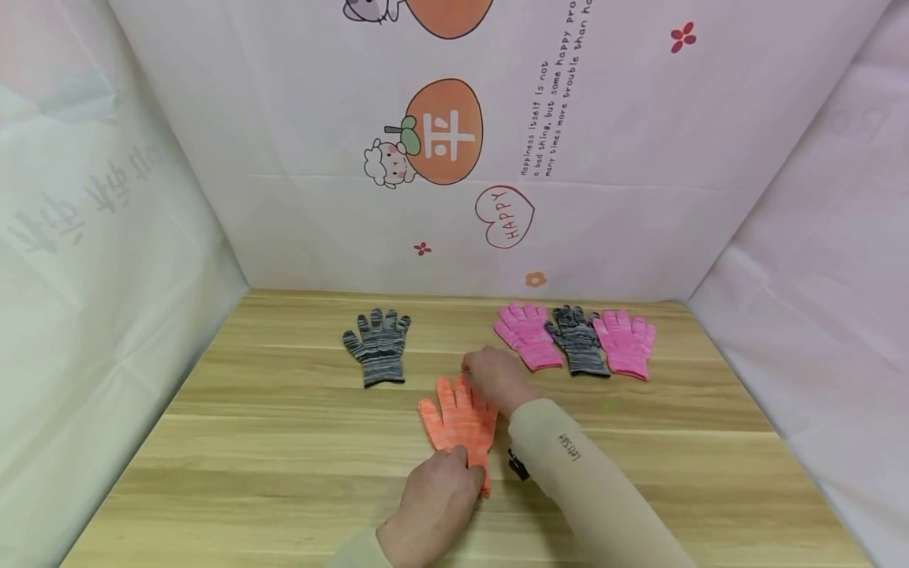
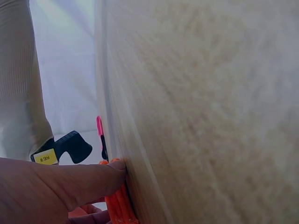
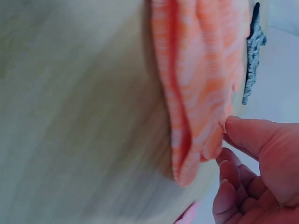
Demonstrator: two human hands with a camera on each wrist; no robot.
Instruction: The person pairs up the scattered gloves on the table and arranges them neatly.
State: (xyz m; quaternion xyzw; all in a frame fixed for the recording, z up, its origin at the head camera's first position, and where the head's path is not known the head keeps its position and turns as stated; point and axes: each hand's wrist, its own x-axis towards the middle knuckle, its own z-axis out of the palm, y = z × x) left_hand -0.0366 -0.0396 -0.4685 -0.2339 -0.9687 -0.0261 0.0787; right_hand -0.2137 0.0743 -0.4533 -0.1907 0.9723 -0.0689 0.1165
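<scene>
An orange knit glove point(image 1: 463, 420) lies on the table, its fingers pointing away from me. At its cuff my left hand point(image 1: 438, 493) holds the edge; the left wrist view shows the thumb point(image 2: 100, 179) on the orange fabric point(image 2: 120, 205). My right hand point(image 1: 499, 380) is at the fingertip end and covers part of it. In the right wrist view its thumb point(image 3: 247, 133) and curled fingers pinch the tip of one finger of the glove point(image 3: 205, 84).
A grey-black striped glove point(image 1: 382, 347) lies at the back left. At the back right a dark striped glove point(image 1: 581, 343) lies between two pink gloves, one left point(image 1: 529, 335) and one right point(image 1: 626, 345). White printed sheets point(image 1: 319, 158) wall the wooden table point(image 1: 284, 442).
</scene>
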